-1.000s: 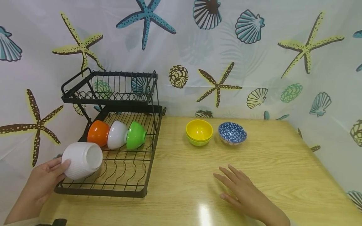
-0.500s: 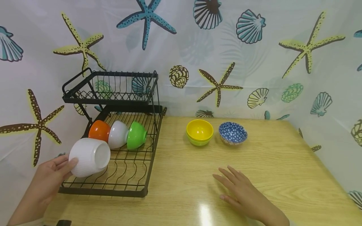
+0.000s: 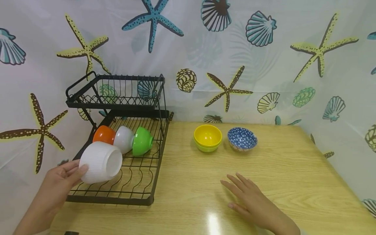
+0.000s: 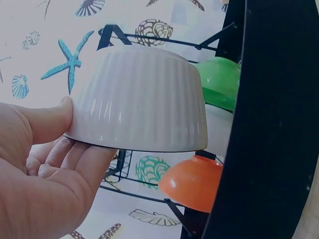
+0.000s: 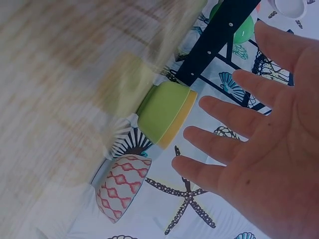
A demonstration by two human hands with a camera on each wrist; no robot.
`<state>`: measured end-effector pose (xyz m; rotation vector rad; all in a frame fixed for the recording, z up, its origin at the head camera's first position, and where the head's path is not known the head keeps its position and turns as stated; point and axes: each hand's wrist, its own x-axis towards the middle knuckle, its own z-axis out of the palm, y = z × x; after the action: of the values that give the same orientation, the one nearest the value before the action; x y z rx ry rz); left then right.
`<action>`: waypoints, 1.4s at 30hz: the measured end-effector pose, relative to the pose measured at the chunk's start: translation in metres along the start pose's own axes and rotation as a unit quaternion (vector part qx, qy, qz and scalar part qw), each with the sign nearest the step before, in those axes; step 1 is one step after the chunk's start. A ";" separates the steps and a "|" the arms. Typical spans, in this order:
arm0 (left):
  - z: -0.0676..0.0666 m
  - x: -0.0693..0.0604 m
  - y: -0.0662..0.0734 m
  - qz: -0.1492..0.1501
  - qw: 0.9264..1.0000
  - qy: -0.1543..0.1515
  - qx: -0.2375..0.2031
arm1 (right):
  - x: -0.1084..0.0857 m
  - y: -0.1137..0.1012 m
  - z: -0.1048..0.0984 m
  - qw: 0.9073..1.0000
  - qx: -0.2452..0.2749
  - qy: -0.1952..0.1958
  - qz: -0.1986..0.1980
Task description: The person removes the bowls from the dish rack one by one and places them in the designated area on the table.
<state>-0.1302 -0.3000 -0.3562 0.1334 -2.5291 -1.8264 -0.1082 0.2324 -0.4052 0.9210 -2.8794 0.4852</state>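
My left hand (image 3: pixel 60 187) pinches the rim of a white ribbed bowl (image 3: pixel 98 163), thumb on the outside and fingers inside. The bowl is tipped on its side, its base facing right, over the front of the black dish rack (image 3: pixel 110 199). In the left wrist view the ribbed wall of the white bowl (image 4: pixel 142 99) fills the middle. Just behind it on the rack stand an orange bowl (image 3: pixel 103 134), a smaller white bowl (image 3: pixel 123 139) and a green bowl (image 3: pixel 142 142), all on edge. Over the table at the right, my right hand (image 3: pixel 257 204) holds nothing, fingers spread.
A yellow bowl (image 3: pixel 207 135) is nested in a light green bowl (image 3: pixel 207 149) on the wooden table (image 3: pixel 188 182). To their right sits a blue patterned bowl (image 3: pixel 242 138). The rack's upper tier (image 3: pixel 110 106) overhangs its back part. A printed curtain (image 3: pixel 273 62) encloses the table.
My left hand has carried the white ribbed bowl to the right and slightly up, closer to the orange and small white bowls. The right hand stays nearly still.
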 end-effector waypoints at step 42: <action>0.088 -0.041 0.063 0.069 0.994 -0.076 0.042 | 0.003 -0.006 0.003 1.000 0.001 -0.014 -0.001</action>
<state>-0.0989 -0.1934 -0.3231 -0.1809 -2.6408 -1.7416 -0.1072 0.2254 -0.4060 0.9386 -2.9031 0.4777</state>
